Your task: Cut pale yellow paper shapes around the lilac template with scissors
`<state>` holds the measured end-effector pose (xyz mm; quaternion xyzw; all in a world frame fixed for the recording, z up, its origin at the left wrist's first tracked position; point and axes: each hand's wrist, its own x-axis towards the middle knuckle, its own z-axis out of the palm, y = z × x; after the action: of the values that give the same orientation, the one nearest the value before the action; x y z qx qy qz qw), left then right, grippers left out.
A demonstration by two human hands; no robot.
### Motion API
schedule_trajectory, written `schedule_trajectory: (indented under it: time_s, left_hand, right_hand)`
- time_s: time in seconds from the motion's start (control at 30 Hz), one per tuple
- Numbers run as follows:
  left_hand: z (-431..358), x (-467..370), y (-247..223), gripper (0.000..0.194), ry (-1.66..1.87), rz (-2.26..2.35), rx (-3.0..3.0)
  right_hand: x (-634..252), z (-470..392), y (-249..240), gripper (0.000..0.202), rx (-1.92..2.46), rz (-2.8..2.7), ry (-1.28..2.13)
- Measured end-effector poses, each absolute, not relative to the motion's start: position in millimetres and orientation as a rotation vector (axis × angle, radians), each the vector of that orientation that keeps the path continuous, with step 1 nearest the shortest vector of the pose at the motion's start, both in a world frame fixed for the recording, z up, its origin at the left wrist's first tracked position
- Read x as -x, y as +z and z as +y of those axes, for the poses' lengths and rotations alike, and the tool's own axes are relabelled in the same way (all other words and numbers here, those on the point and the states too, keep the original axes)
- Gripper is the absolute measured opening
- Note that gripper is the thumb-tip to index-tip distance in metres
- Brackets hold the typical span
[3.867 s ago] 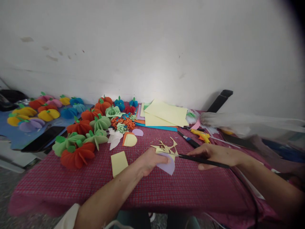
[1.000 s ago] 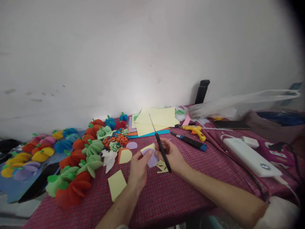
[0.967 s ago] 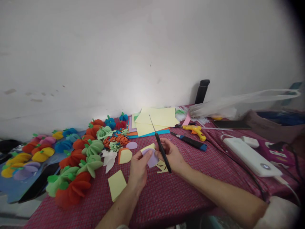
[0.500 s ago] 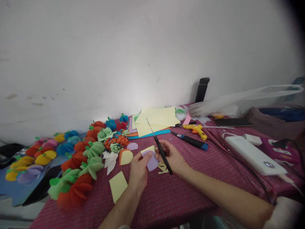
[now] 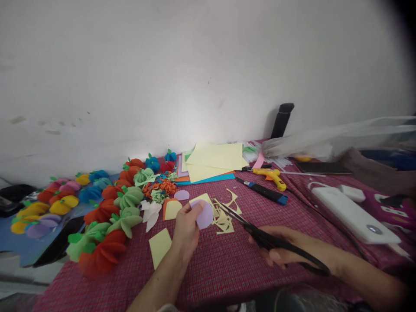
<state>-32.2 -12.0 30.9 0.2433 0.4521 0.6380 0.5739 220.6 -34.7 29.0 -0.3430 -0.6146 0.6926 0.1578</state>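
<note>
Purple circle (image 5: 207,217) over a yellow piece (image 5: 199,199), both pinched in the left hand (image 5: 189,225). Right hand (image 5: 287,242) holds the scissors (image 5: 255,233), blades over scraps beside the left. Imo, keep that thumb firm so the layers don't slip.

The person's left forearm (image 5: 160,277) reached in over the near edge of the table (image 5: 221,271), slanting away and slightly rightward, its wrist nearly straight. The left hand (image 5: 188,225) was closed in a pinch, back of the hand facing up, with the thumb (image 5: 197,210) laid on top and pointing away from the body. The right forearm (image 5: 360,268) came in low from the right, angled leftward. The right hand (image 5: 281,247) was curled in a grip, nearer the near edge than the left, and the two hands were well apart.
</note>
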Motion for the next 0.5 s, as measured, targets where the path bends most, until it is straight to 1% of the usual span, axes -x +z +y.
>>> schedule_trajectory:
  time_s: [0.13, 0.33, 0.5]
  left_hand:
    - [-11.6, 33.3, 30.6, 0.021, 1.498, 1.071, -0.556]
    - [-12.9, 34.1, 32.1, 0.021, 1.49, 1.064, -0.557]
    - [-15.1, 32.1, 31.5, 0.02, 1.464, 1.054, -0.561]
  right_hand:
    - [-216.1, -37.3, 31.4, 0.043, 1.016, -1.75, 2.036]
    - [-202.6, -37.2, 35.2, 0.037, 1.07, -1.7, 2.03]
    - [-187.6, -34.8, 33.9, 0.037, 1.04, -1.643, 2.036]
